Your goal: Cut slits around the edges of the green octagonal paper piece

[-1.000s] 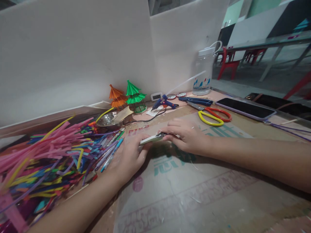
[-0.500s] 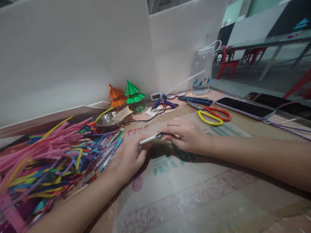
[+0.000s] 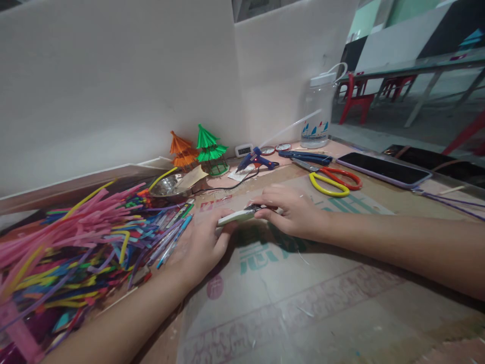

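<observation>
A thin, flat, pale green-white piece (image 3: 235,217) is held edge-on above the plastic-covered table. My left hand (image 3: 207,237) grips its left end, thumb below and fingers over the far side. At the other end my right hand (image 3: 286,207) is closed, its thumb and fingers pinching a small dark item (image 3: 254,207) at the top of the piece. I cannot make out what kind of thing the dark item is. Behind my hands stand a green tiered paper-like tower (image 3: 210,149) and an orange one (image 3: 182,151).
Pink and multicoloured craft strips (image 3: 76,232) and pens (image 3: 175,240) lie left. A metal bowl (image 3: 159,188), a blue glue gun (image 3: 254,159), scissors (image 3: 329,184), blue-handled pliers (image 3: 305,156), a phone (image 3: 384,169) and a clear bottle (image 3: 315,114) are along the back and right.
Almost nothing differs. The pale piece seems tilted very slightly, and both hands keep their places on it.
</observation>
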